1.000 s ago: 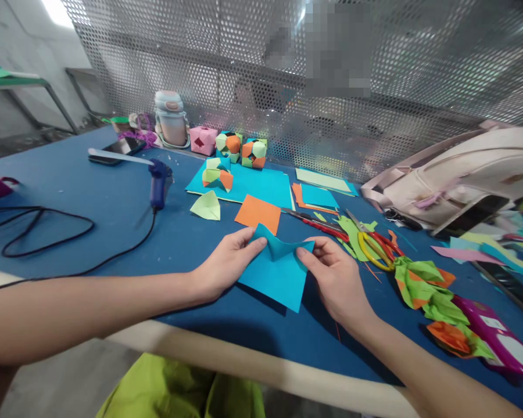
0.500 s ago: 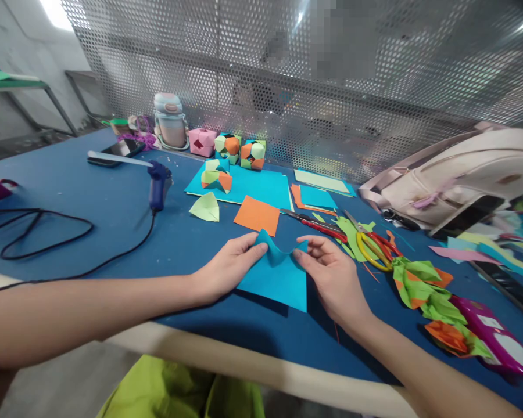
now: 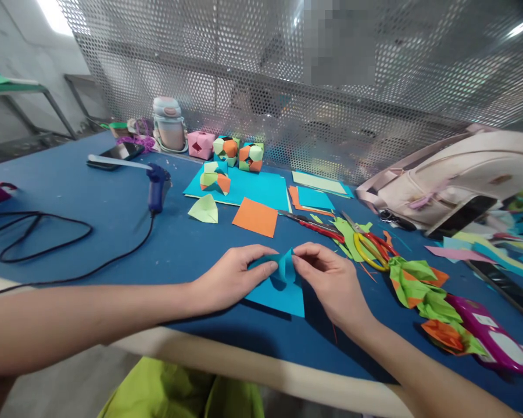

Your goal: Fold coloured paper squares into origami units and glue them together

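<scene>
A blue paper square [image 3: 274, 297] lies near the table's front edge, its far edge bent upward between my hands. My left hand [image 3: 239, 276] pinches its upper left part between thumb and fingers. The far right corner is held in a pinch by my right hand [image 3: 331, 278]. Just beyond my hands lies an orange paper square [image 3: 255, 217]. A folded light green piece [image 3: 204, 209] is to its left. Behind them a partly built paper shape [image 3: 215, 178] in green, orange and blue stands on a blue sheet [image 3: 261, 188].
A blue glue gun [image 3: 157, 188] with a black cord stands at the left. Red-handled scissors [image 3: 325, 227], yellow-handled scissors [image 3: 368, 251] and crumpled green paper [image 3: 414, 281] lie at the right. Farther back are a bottle [image 3: 169, 125], paper cubes [image 3: 250, 157] and a backpack [image 3: 457, 174].
My hands have come closer together. The blue paper's far corners have been drawn towards each other, and its far edge now curls up more sharply between my fingers.
</scene>
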The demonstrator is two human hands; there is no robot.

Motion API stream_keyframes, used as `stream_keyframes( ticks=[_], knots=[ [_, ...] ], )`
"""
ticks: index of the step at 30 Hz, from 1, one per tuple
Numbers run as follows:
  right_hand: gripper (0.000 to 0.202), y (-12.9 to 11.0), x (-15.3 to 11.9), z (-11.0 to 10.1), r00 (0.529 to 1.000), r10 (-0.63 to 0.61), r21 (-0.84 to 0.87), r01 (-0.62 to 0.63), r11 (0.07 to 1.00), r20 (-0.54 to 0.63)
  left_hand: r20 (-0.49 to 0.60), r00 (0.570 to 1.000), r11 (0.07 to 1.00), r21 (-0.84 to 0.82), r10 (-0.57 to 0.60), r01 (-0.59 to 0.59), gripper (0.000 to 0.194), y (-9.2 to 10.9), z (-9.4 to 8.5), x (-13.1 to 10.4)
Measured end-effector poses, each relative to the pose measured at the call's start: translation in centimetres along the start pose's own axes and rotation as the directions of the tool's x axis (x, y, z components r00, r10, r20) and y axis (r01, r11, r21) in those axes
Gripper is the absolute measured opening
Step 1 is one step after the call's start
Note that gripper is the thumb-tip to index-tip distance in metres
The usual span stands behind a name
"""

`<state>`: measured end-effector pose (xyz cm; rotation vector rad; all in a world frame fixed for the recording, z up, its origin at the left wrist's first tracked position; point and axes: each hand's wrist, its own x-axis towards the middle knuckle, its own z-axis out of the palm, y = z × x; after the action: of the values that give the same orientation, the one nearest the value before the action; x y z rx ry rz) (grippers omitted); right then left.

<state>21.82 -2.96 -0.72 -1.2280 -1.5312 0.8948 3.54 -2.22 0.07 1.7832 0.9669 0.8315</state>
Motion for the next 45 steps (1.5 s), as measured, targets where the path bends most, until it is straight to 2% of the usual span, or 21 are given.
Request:
stream_keyframes(
  ticks=[9, 17, 24, 28, 32, 35, 39, 45],
  knots=[
    [0.013, -0.2, -0.5, -0.2, 0.994, -0.052, -0.007, 0.053, 0.999, 0.101, 0.044, 0.998, 0.998, -0.053, -0.039, 0.041, 0.022, 0.1, 0.1, 0.0],
    [0.009, -0.6, -0.5, 0.0, 0.989, -0.120, 0.046, 0.116, 0.992, 0.091, 0.050, 0.997, 0.994, -0.088, -0.058, 0.062, 0.019, 0.4, 0.1, 0.0],
    [0.016, -0.6, -0.4, 0.0, 0.993, -0.071, -0.025, 0.074, 0.997, 0.091, 0.070, 0.995, 0.991, -0.107, -0.071, 0.078, 0.019, 0.3, 0.2, 0.0],
    [0.021, -0.8, -0.4, 0.0, 0.995, -0.048, -0.054, 0.053, 0.997, 0.093, 0.047, 0.995, 0.990, -0.102, -0.091, 0.095, 0.019, 0.4, 0.2, -0.1],
    [0.022, -1.0, -0.6, 0.1, 0.991, -0.058, -0.032, 0.063, 0.998, 0.120, -0.022, 0.994, 0.989, -0.102, -0.108, 0.105, 0.019, 0.5, 0.2, -0.2],
    [0.029, -1.1, -0.7, 0.4, 0.985, -0.098, -0.119, 0.115, 0.986, 0.140, -0.068, 0.993, 0.993, -0.079, -0.096, 0.090, 0.019, 0.5, 0.2, 0.0],
    [0.013, -0.9, -0.9, 0.8, 0.978, -0.180, -0.267, 0.201, 0.943, 0.102, -0.085, 0.993, 0.995, -0.061, -0.084, 0.079, 0.019, 0.4, 0.2, 0.1],
    [0.010, -0.9, -0.8, 0.7, 0.970, -0.224, -0.294, 0.242, 0.925, 0.092, -0.063, 0.994, 0.992, -0.091, -0.091, 0.085, 0.020, 0.3, 0.2, 0.1]
  ],
)
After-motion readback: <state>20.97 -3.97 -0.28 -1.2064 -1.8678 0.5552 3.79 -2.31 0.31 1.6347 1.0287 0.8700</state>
